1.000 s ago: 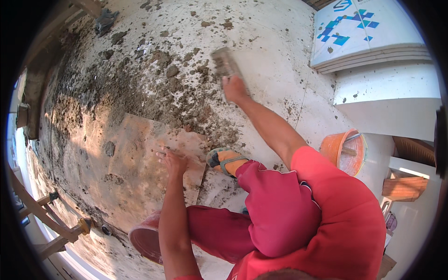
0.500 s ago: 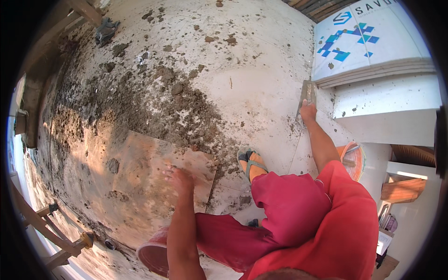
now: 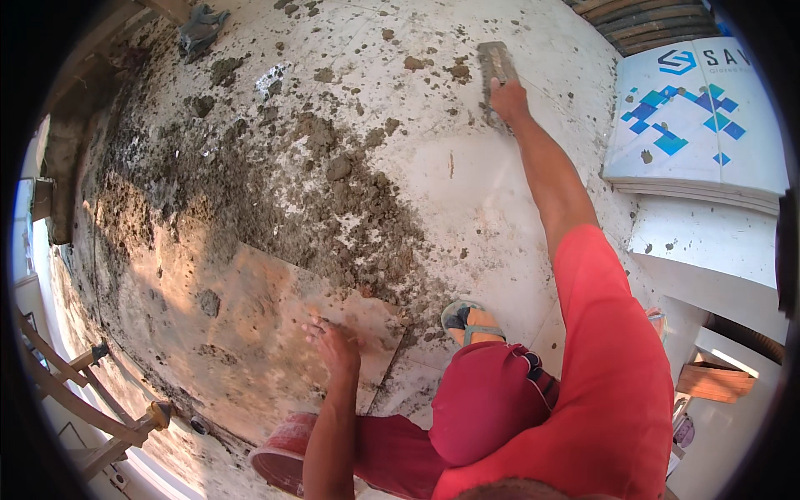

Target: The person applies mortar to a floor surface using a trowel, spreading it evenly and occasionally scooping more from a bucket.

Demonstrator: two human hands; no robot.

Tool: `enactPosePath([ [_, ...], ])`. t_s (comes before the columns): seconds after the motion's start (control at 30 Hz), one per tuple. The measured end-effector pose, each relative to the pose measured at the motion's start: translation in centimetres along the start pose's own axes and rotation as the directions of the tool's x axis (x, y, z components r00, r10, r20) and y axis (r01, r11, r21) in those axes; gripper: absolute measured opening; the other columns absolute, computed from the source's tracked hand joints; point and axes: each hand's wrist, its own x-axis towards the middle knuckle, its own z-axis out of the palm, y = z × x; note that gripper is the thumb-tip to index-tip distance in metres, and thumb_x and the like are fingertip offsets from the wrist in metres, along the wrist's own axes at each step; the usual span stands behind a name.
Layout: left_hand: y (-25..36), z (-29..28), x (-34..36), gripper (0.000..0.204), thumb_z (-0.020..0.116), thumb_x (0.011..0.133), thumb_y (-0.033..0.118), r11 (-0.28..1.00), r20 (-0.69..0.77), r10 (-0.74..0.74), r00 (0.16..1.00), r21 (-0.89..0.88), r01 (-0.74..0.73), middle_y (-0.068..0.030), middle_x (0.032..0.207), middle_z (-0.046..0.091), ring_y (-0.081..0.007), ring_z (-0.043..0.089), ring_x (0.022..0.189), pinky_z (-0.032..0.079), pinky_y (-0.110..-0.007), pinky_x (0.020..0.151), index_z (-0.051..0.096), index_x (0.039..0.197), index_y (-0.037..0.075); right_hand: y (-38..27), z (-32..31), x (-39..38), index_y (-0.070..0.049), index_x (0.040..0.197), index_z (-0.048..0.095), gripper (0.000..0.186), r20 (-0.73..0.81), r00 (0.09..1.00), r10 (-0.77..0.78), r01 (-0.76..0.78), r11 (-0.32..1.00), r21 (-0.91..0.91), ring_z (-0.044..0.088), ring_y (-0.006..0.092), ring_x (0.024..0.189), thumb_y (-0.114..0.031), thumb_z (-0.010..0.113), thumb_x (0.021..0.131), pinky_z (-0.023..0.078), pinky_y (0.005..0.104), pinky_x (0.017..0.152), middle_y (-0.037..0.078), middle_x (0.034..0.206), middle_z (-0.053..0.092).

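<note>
Mortar clumps (image 3: 333, 167) litter the floor between the trowel-gripping right hand (image 3: 508, 100) and the left hand (image 3: 337, 350), fingers spread.

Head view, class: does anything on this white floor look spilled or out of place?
Yes. Grey-brown mortar lies in loose clumps and splashes over the white tiled floor, beyond the newly laid tile under the left hand. The right hand holds a flat trowel.

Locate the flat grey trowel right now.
In the head view, the flat grey trowel lies at top centre on the mortar-spattered white floor, under the right hand, left of the stacked white tile boxes.
</note>
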Motion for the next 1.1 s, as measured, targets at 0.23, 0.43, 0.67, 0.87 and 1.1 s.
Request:
enactPosePath([
  [0.23, -1.4, 2.0, 2.0, 0.120, 0.095, 0.067, 0.016, 0.994, -0.022, 0.102, 0.995, 0.026, -0.102, -0.0382, 0.163, 0.010, -0.0520, 0.030, 0.148, 0.036, -0.052, 0.119, 0.020, 0.156, -0.012, -9.7, 4.0, -6.2, 0.004, 0.113, 0.066, 0.046, 0.155, 0.960, -0.234, 0.233, 0.972, 0.026, 0.066, 0.0435, 0.112, -0.039, 0.056, 0.100, 0.053, 0.0515, 0.098, 0.028, 0.117, 0.069],
  [0.43, -1.9, 1.9, 3.9, 0.126, 0.097, 0.062, 0.018, 0.988, 0.043, 0.128, 0.991, 0.083, -0.131, -0.0388, 0.163, 0.011, -0.0457, 0.028, 0.151, 0.034, -0.054, 0.119, 0.020, 0.159, -0.005, -14.1, 5.2, -16.4, 0.005, 0.104, 0.066, 0.034, 0.451, 0.714, -0.536, 0.588, 0.809, 0.031, 0.071, 0.0325, 0.089, -0.026, 0.054, 0.101, 0.060, 0.0456, 0.080, 0.022, 0.098, 0.071],
  [0.67, -2.0, 2.0, 1.5, 0.132, 0.098, 0.061, 0.018, 0.990, -0.132, 0.143, 0.981, 0.029, -0.141, -0.0308, 0.166, 0.015, -0.0542, 0.021, 0.150, 0.036, -0.056, 0.118, 0.016, 0.161, -0.002, -1.2, 0.5, -6.9, 0.006, 0.106, 0.066, 0.054, 0.104, 0.987, -0.122, 0.116, 0.991, 0.061, 0.069, 0.0449, 0.100, -0.046, 0.051, 0.103, 0.054, 0.0534, 0.089, 0.030, 0.104, 0.071],
  [0.87, -1.1, 0.5, 0.7, 0.131, 0.098, 0.060, 0.017, 0.985, -0.138, 0.164, 0.977, -0.026, -0.169, -0.0311, 0.166, 0.016, -0.0535, 0.021, 0.151, 0.038, -0.056, 0.116, 0.017, 0.161, -0.003, -0.1, 0.9, 3.4, 0.010, 0.102, 0.070, 0.057, -0.075, 0.997, 0.013, -0.009, 0.999, 0.052, 0.070, 0.0451, 0.101, -0.046, 0.058, 0.099, 0.055, 0.0517, 0.088, 0.033, 0.103, 0.071],
  [1.1, -0.8, 0.1, 0.9, 0.124, 0.094, 0.067, 0.018, 0.988, -0.062, 0.153, 0.986, 0.020, -0.152, -0.0344, 0.165, 0.016, -0.0530, 0.022, 0.151, 0.039, -0.056, 0.116, 0.015, 0.160, -0.004, -16.0, 9.7, 3.7, 0.006, 0.114, 0.068, 0.052, 0.159, 0.951, -0.266, 0.262, 0.964, 0.051, 0.066, 0.0442, 0.113, -0.042, 0.057, 0.098, 0.053, 0.0508, 0.099, 0.030, 0.115, 0.070],
])
